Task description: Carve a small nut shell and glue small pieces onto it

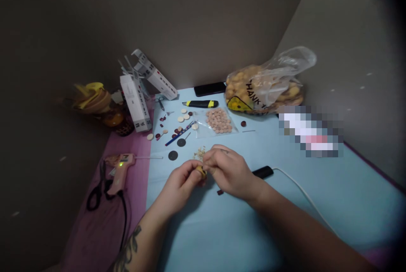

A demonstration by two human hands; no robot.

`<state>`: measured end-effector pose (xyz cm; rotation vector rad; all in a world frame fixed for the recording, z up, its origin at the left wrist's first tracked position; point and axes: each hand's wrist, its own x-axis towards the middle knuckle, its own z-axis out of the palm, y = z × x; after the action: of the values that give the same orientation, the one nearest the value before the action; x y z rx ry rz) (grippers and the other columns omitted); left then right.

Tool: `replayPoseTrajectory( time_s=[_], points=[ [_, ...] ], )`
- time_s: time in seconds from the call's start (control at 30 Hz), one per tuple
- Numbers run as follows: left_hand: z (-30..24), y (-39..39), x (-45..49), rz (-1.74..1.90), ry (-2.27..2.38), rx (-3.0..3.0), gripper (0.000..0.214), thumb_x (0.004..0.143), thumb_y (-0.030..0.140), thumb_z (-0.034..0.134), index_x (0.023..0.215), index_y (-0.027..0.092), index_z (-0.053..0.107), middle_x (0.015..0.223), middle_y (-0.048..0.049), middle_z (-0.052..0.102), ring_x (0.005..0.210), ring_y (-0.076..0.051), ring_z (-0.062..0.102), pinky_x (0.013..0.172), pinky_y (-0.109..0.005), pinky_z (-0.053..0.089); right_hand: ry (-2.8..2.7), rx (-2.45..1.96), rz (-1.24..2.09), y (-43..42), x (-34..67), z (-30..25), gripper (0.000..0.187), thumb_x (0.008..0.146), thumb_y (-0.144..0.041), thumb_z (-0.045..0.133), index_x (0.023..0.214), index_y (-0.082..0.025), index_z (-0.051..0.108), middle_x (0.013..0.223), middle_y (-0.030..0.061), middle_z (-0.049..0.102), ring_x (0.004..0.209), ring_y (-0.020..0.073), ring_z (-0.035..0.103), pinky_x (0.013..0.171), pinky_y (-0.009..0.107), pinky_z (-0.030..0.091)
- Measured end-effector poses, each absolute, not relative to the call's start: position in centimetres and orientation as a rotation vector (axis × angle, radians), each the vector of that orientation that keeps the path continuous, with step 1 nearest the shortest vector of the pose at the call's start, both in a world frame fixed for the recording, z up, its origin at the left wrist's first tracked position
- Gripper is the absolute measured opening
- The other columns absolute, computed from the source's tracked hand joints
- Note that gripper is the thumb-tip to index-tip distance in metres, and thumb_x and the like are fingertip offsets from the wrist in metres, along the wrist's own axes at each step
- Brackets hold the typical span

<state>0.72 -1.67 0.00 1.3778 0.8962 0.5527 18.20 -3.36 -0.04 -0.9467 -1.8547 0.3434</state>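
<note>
My left hand [183, 184] pinches a small yellowish-brown rounded piece [201, 171] between thumb and fingers, with a dark spot on its face. Against its upper side, the fingertips of my right hand [229, 171] are pressed together; what they hold, if anything, is hidden. Just beyond the fingertips lies a little heap of pale shavings [199, 152]. Under my right wrist a black handheld device [264, 172] with a white cable shows in part. A small dark red piece [220, 192] is on the blue mat below my right hand.
Behind my hands lie a bag of pinkish beads [218, 120], a utility knife [200, 103], a blue pencil [179, 133] and dark discs [173, 155]. A plastic bag of yellow round things [242, 86] stands at the back. Left are a glue gun [122, 172], scissors [94, 198] and boxes [135, 103].
</note>
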Motion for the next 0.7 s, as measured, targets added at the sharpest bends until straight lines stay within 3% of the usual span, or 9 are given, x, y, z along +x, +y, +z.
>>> replayPoseTrajectory(
  time_s=[0.37, 0.7],
  points=[
    [0.7, -2.1, 1.0, 0.719, 1.010, 1.411, 0.022, 0.084, 0.037, 0.057, 0.095, 0.018, 0.060, 0.081, -0.0012, 0.060, 0.077, -0.016, 0.055, 0.072, -0.027, 0.044, -1.709, -1.014, 0.579, -3.9, 18.4, 1.0, 0.020, 0.081, -0.005, 0.051, 0.072, -0.022, 0.048, 0.072, 0.0000, 0.063, 0.069, 0.0146, 0.061, 0.063, 0.028, 0.050],
    [0.1, -2.1, 0.7, 0.780, 0.925, 1.321, 0.040, 0.084, 0.053, 0.056, 0.100, 0.017, 0.061, 0.079, -0.0022, 0.062, 0.074, -0.015, 0.058, 0.071, -0.027, 0.047, -1.513, -0.898, 0.410, -4.4, 18.3, 0.8, 0.020, 0.082, -0.003, 0.057, 0.084, -0.023, 0.054, 0.076, 0.0012, 0.065, 0.068, 0.0153, 0.062, 0.063, 0.032, 0.052]
  ],
)
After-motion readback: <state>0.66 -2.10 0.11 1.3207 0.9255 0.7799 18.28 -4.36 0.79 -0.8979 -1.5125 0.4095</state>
